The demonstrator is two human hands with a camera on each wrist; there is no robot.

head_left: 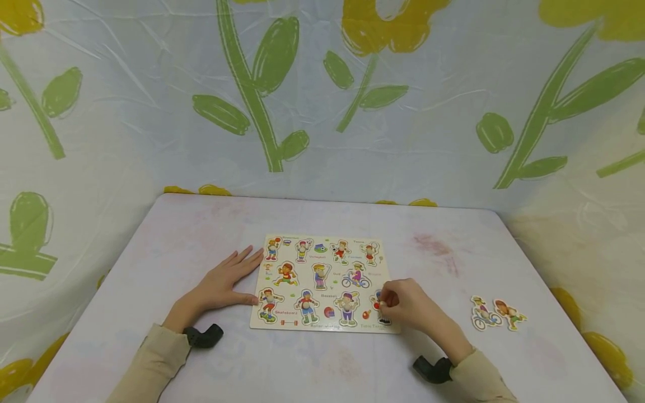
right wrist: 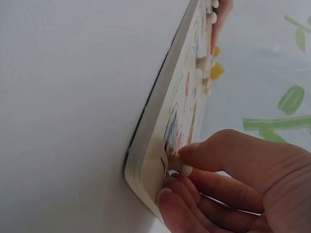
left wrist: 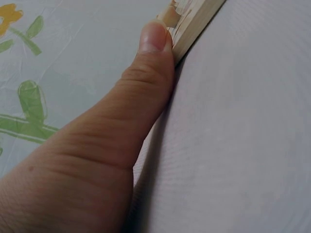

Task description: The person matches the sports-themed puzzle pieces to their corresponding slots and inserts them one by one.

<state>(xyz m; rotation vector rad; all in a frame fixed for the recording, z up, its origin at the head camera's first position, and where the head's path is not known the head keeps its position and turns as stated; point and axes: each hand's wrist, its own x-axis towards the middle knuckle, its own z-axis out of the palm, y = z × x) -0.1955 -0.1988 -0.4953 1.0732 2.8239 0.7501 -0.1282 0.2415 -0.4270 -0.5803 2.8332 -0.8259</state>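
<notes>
A wooden knob puzzle board (head_left: 312,326) with pictures of sporting children lies on the table. My left hand (head_left: 224,288) rests at its left side, fingers spread. In the left wrist view, its thumb (left wrist: 154,58) touches the board's edge. At the lower right corner, my right hand (head_left: 410,302) pinches the small pale knob (right wrist: 183,168) of a puzzle piece (head_left: 384,320) between thumb and fingers. The piece lies at its place on the board, partly hidden by the hand. Two loose pieces, a cyclist (head_left: 485,314) and a runner (head_left: 511,315), lie to the right.
A pale table (head_left: 332,369) extends around the board. Flower-patterned cloth (head_left: 166,112) hangs behind the table and along both sides. Dark wrist devices (head_left: 204,337) are worn near both sleeves. A reddish smudge (head_left: 433,246) marks the tabletop at right.
</notes>
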